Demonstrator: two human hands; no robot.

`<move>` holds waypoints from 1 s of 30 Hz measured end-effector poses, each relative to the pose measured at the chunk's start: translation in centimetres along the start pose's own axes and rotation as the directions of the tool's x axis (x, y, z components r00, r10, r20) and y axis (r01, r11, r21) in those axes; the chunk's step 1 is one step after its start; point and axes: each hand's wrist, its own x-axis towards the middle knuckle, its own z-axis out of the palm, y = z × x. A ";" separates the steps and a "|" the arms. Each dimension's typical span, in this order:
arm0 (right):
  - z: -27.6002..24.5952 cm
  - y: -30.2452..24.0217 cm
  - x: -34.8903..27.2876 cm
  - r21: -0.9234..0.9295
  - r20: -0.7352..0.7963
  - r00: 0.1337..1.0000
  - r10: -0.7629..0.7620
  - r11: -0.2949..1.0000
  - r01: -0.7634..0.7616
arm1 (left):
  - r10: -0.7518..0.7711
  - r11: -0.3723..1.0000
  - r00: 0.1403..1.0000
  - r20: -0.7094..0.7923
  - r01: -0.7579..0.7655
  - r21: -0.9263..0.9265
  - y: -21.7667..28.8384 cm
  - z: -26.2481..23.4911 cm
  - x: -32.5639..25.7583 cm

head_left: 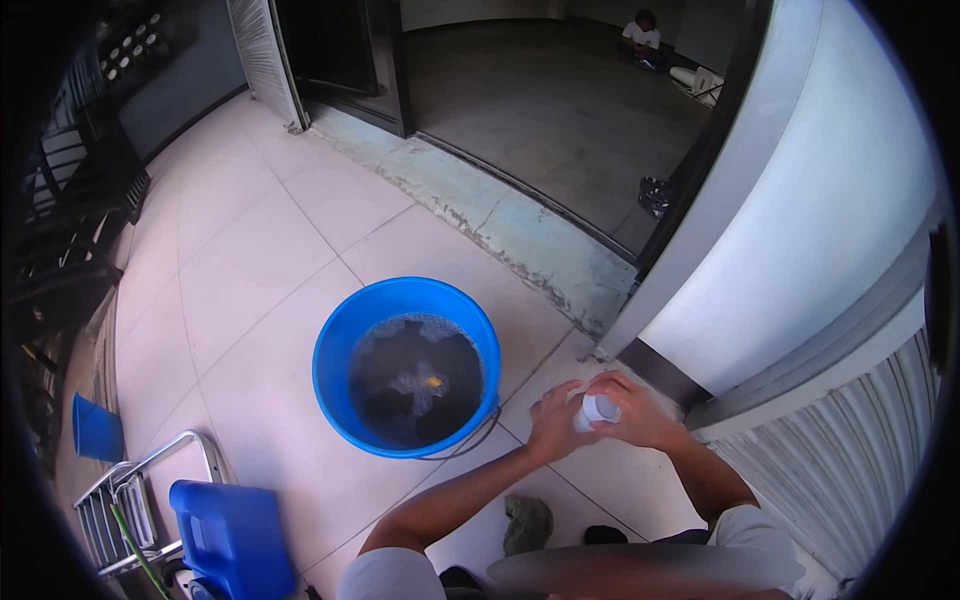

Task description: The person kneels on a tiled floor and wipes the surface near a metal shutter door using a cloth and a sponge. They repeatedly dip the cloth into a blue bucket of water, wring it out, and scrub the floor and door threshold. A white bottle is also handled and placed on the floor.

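Both my hands hold a small white container (600, 409) with a round top, to the right of the bucket. My left hand (552, 424) grips it from the left side. Fingers of my right hand (638, 410) curl around its top and right side. A large blue bucket (325, 407) stands on the tiles beside my left hand, with dark, foamy water (400, 365) inside. Something small and yellow (433, 382) floats amid the foam. The bucket's wire handle (472, 442) hangs down on the side near my left forearm.
A greenish cloth-like lump (527, 525) lies on the floor before me. At lower left are a blue jug (228, 535), a metal step ladder (205, 450) and a smaller blue bucket (96, 428). Beyond the doorway sill (480, 210), a person (642, 40) sits on the floor.
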 end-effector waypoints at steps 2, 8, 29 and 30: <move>-0.5 0.3 0.1 0.092 -0.054 0.996 0.075 0.993 -0.069 | -0.032 0.999 0.999 0.044 0.031 0.021 0.2 0.0 0.5; -0.8 1.9 -2.7 0.665 -0.248 0.840 0.483 0.715 -0.214 | -0.042 0.998 0.996 0.079 0.045 -0.044 0.5 0.0 0.9; 4.5 7.9 -4.9 0.628 -0.164 0.811 0.562 0.693 -0.353 | -0.036 0.941 0.999 -0.008 0.036 0.336 0.9 -4.0 0.4; 4.6 7.9 -4.9 0.582 -0.184 0.829 0.528 0.738 -0.341 | -0.062 0.930 0.998 0.003 0.057 0.363 1.0 -3.7 0.6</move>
